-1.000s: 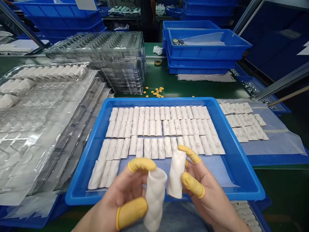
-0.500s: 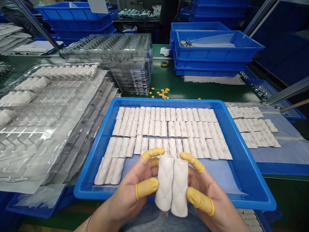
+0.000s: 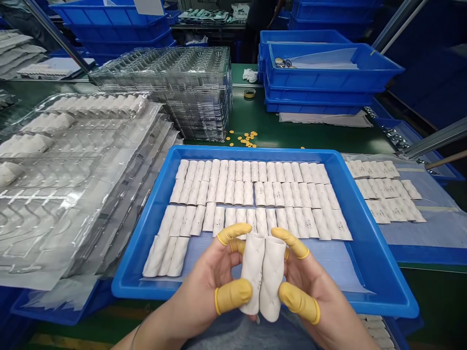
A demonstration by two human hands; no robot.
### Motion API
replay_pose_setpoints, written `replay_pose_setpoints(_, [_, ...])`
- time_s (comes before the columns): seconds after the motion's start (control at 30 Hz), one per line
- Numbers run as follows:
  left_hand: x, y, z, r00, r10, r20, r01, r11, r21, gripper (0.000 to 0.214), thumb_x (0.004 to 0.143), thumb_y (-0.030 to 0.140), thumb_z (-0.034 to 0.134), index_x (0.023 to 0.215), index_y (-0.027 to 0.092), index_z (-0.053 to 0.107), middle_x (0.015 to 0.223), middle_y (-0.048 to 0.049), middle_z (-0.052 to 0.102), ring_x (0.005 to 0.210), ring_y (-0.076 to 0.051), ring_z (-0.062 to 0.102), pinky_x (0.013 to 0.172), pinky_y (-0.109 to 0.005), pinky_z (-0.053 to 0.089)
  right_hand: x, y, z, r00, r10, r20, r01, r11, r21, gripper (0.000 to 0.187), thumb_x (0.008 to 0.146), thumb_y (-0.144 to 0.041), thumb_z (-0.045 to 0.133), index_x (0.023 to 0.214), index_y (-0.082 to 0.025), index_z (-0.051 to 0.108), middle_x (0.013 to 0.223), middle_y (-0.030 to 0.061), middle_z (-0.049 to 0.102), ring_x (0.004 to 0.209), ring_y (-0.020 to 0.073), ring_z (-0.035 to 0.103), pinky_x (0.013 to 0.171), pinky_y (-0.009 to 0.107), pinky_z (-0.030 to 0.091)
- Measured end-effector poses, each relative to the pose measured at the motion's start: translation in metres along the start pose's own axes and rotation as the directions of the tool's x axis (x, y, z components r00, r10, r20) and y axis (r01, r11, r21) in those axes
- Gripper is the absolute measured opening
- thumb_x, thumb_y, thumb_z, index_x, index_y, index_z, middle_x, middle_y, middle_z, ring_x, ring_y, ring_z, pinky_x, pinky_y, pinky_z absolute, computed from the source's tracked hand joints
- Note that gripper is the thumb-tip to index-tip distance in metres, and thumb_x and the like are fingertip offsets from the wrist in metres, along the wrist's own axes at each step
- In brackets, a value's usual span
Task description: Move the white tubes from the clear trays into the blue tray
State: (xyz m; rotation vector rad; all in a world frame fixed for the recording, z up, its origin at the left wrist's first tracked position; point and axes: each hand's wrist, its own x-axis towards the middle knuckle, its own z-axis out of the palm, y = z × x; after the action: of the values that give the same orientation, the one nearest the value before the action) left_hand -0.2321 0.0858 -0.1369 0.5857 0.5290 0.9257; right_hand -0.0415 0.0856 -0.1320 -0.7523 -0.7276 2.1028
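As the left hand point(image 3: 206, 291) and right hand point(image 3: 314, 287) meet above the near part of a blue plastic tray point(image 3: 146, 243), each pinches one white rolled fabric tube. The left tube point(image 3: 252, 272) and right tube point(image 3: 272, 279) stand nearly upright, touching side by side. The fingers point(image 3: 233, 295) of both hands curl around the tubes from either side, pressing them together, and yellow rubber finger cots point(image 3: 299, 304) cover the gripping fingertips.

Behind the hands, many matching white rolls point(image 3: 251, 194) lie in close rows across the tray, on a pale blue sheet point(image 3: 204, 260). More white rolls point(image 3: 383, 192) lie on a plastic sheet point(image 3: 430, 228) to the right of the tray. To the left is a pile of clear plastic blister trays point(image 3: 73, 194), some holding white rolls, and a taller stack of clear trays point(image 3: 197, 92) stands farther off. Small gold discs point(image 3: 246, 138) are scattered on the green table point(image 3: 277, 129), just beyond the tray, near a roll of tape point(image 3: 249, 93). Stacked blue crates point(image 3: 328, 73) stand at the far right, with scissors point(image 3: 282, 62) in the top one.
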Motion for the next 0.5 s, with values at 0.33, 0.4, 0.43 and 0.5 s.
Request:
replay_pose_setpoints(0.33, [0.0011,0.0033,-0.0019,1.0,0.005,-0.007,-0.006,0.997,-0.073,0.048,0.089,0.018,0.058,0.132,0.035,0.046,0.113,-0.0044,0.059,0.08,-0.016,0.068,0.059,-0.024,0.06,-0.0028,-0.0029,-0.0049,0.996,0.017,-0.09,-0.021,0.998,-0.051,0.051,0.092,-0.038,0.071,0.136,-0.041,0.045,0.122,0.005,0.058,0.087,0.0223,0.065,0.073,0.035,0.051])
replay_pose_setpoints(0.4, [0.0009,0.0034,-0.0009,1.0,-0.008,-0.006,0.007,0.997,-0.072,0.046,0.088,0.017,0.058,0.13,0.035,0.048,0.112,-0.0035,0.059,0.08,-0.016,0.069,0.06,-0.025,0.06,-0.0026,-0.0033,-0.0045,0.997,0.008,-0.079,-0.013,0.998,-0.065,0.052,0.091,-0.043,0.071,0.136,-0.04,0.045,0.123,0.0062,0.058,0.099,0.0262,0.063,0.078,0.038,0.052])
replay_pose_setpoints(0.43, [0.0007,0.003,-0.0003,1.0,-0.014,-0.003,0.013,0.997,-0.071,0.045,0.088,0.018,0.059,0.129,0.035,0.049,0.111,-0.0033,0.059,0.08,-0.016,0.069,0.061,-0.025,0.06,-0.0019,-0.0031,-0.0039,0.998,0.001,-0.069,-0.006,0.998,-0.068,0.054,0.089,-0.044,0.073,0.136,-0.039,0.046,0.124,0.0069,0.056,0.105,0.028,0.06,0.08,0.039,0.052])
replay_pose_setpoints(0.5, [0.0006,0.0019,0.0004,1.0,-0.013,0.006,0.013,0.998,-0.067,0.044,0.088,0.02,0.06,0.128,0.035,0.05,0.11,-0.003,0.06,0.078,-0.015,0.068,0.062,-0.025,0.06,0.0001,-0.0018,-0.0025,0.999,-0.011,-0.044,0.009,0.998,-0.056,0.062,0.083,-0.042,0.08,0.135,-0.039,0.045,0.125,0.0078,0.055,0.11,0.0298,0.058,0.081,0.04,0.053])
